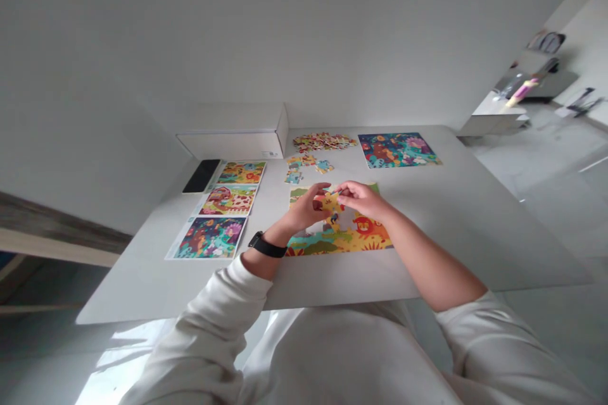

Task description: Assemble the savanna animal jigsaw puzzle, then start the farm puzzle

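Hands: 2, my left hand (304,207) & my right hand (365,199)
Held pc (331,202): 1
Puzzles: 2 (near puzzle (342,242) part done, far puzzle (398,149) whole)
Ref pics: 3, top pic (241,172), mid pic (228,200), bottom pic (210,237)
Pc pile (323,141): 1
Phone (202,176): 1
Box (232,136): 1
Watch (266,245): 1

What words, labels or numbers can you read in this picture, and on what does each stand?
No text can be read.
White box: small label on its front, too small to read.
Picture sheet: any print too blurred.
Puzzle piece held by left hand and right hand: picture only, no words.

One head-worn camera looks forward and down, close over the table (475,215).
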